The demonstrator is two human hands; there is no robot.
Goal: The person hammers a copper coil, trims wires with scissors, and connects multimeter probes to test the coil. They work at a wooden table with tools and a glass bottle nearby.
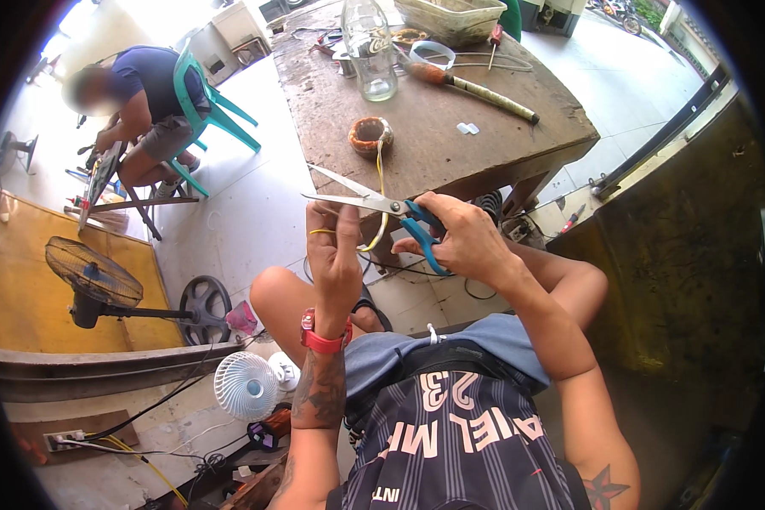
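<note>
My right hand (461, 228) grips a pair of scissors (396, 206) by its teal handles. The blades are spread and point left, passing just above the fingertips of my left hand (336, 255). Between my left thumb and fingers is a thin yellow wire (382, 228), which loops down below the scissors. The wire leads up to a ring-shaped copper coil (369, 151) lying near the front edge of the wooden table (459, 161). Whether the blades touch the wire cannot be told.
On the table stand a glass bottle (372, 64) and a worn plastic tub (450, 21), with an orange-handled rod (476, 88), a red screwdriver (495, 38) and small white pieces (467, 128). A person (149, 93) sits on a green chair at left. Two fans (245, 387) are nearby.
</note>
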